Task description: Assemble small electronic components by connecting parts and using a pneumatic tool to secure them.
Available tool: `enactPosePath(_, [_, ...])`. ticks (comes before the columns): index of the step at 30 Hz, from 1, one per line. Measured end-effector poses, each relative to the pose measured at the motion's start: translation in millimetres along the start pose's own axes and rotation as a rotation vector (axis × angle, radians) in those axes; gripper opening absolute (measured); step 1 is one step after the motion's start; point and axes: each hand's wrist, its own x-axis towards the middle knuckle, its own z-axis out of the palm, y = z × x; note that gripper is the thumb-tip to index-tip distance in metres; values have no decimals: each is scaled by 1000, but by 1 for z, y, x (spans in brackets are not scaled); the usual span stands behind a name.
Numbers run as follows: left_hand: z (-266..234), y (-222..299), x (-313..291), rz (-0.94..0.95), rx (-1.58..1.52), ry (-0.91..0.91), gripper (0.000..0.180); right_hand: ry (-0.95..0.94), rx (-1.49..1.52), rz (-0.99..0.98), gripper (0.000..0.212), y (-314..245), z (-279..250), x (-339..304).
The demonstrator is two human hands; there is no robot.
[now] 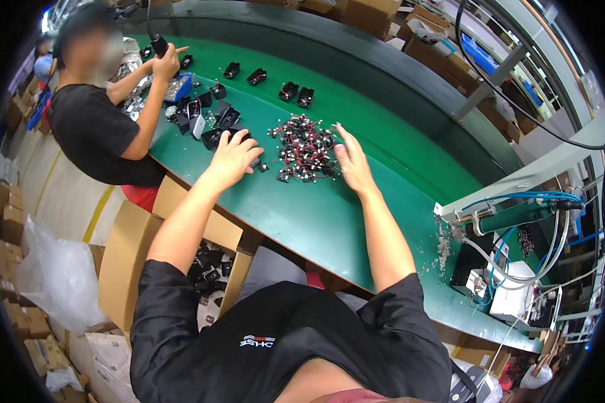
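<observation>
My left hand (pixel 232 160) is over black plastic housings (pixel 212 138) on the green bench, fingers spread and slightly bent. It partly hides the housing beneath it, and I cannot tell whether the fingertips touch it. A heap of small black parts with red and black wires and pale tips (pixel 306 149) lies between my hands. At the heap's right edge is my right hand (pixel 353 163), with its fingers stretched out and nothing in it. A tiny black piece (pixel 263 167) sits apart, close to my left fingers.
Several black housings stand further back, including one pair (pixel 296 94). At left a person (pixel 91 121) holds a black corded tool (pixel 158 46). A green pneumatic tool (pixel 517 218) with blue hoses is at right, beside small silvery pieces (pixel 442 245). An open carton (pixel 131 258) is below the bench edge.
</observation>
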Motion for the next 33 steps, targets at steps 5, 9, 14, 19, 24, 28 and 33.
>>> enactPosePath(5, [1,-18,15,122,-15,-130,42,220,32,342,25,15,-29,-37])
enactPosePath(9, [-24,-4,10,73,-60,206,47,59,-76,253,18,7,-26,-51])
enactPosePath(14, [-42,50,-26,-333,-1268,627,56,-22,-338,16,39,-1,1,-42])
enactPosePath(19, [-31,134,-79,-767,-2440,360,60,43,-310,47,33,0,-7,-59])
enactPosePath(24, [-15,184,-101,-702,-2760,-42,59,67,-262,104,23,-23,-30,-97])
enactPosePath(28, [-14,207,-86,-625,-2834,-167,51,20,-74,430,15,-44,-47,-118])
enactPosePath(33, [-14,216,-64,-618,-2756,-226,49,-81,-519,94,15,-43,-83,-154])
